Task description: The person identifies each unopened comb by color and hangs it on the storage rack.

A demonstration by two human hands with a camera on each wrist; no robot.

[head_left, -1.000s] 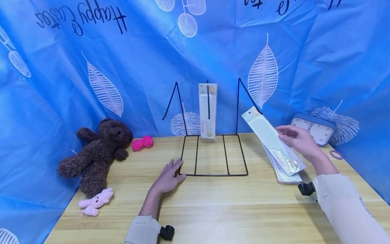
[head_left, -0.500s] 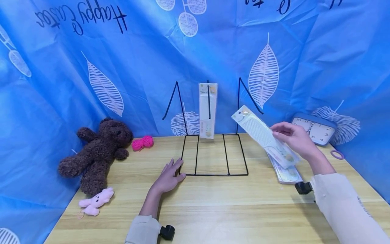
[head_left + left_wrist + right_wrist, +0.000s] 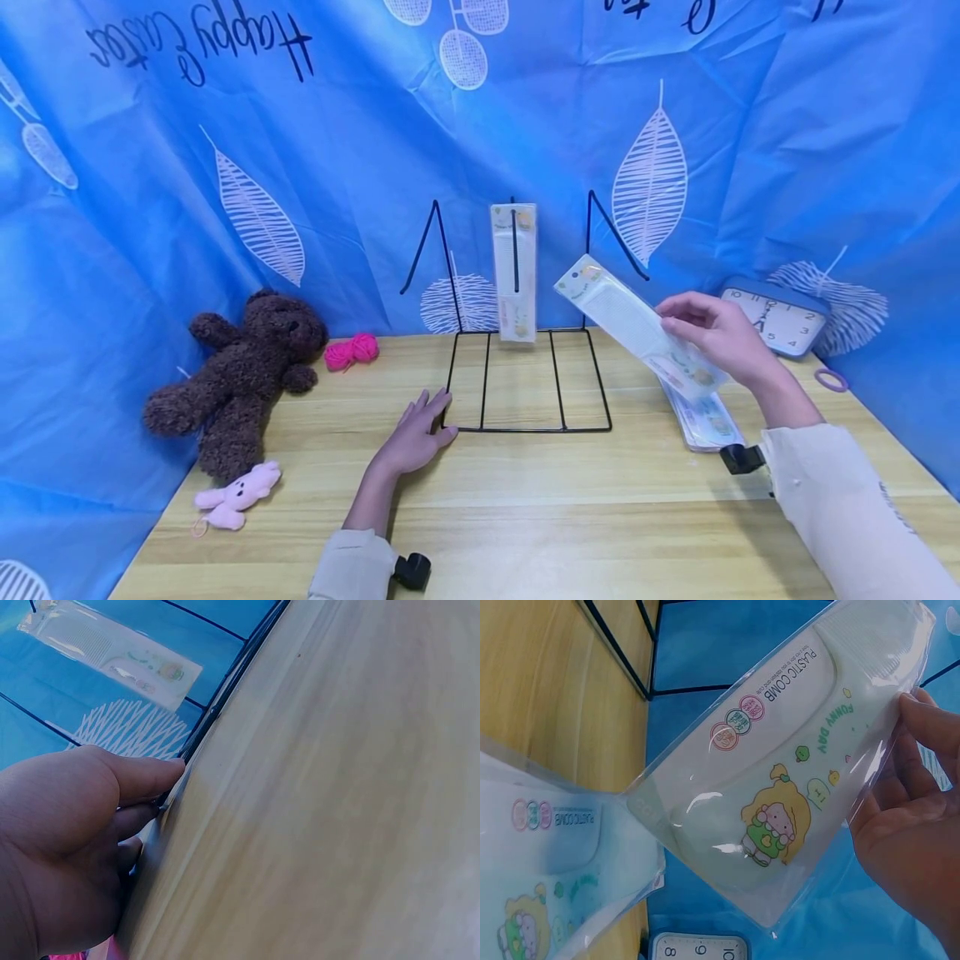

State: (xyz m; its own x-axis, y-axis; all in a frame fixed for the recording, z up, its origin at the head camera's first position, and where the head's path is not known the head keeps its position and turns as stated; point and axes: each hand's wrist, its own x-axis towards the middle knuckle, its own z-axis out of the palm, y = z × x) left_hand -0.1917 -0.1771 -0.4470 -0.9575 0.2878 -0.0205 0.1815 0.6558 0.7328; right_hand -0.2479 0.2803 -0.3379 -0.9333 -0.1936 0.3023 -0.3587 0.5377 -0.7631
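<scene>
My right hand (image 3: 708, 333) pinches the long edge of a packaged plastic comb (image 3: 772, 765), raised and tilted, its hole end toward the rack. Under its lower end a stack of more packaged combs (image 3: 701, 421) lies on the table. My left hand (image 3: 412, 435) rests at the front left corner of a black wire rack (image 3: 525, 431); its fingers lie along the side bar and the thumb (image 3: 161, 776) touches the front bar. From the rack's middle hook hangs another packaged comb (image 3: 513, 275), upright. The two outer hooks carry nothing.
A brown teddy bear (image 3: 247, 379), pink yarn (image 3: 351, 352) and a small pink plush toy (image 3: 238, 497) lie on the left. At the back right, a blue clock (image 3: 780, 315) leans by the curtain, with a purple ring (image 3: 831, 380) in front.
The right hand has moved left, lifting its comb off the stack and bringing its hole end nearer the rack's right hook. The left hand has stayed put.
</scene>
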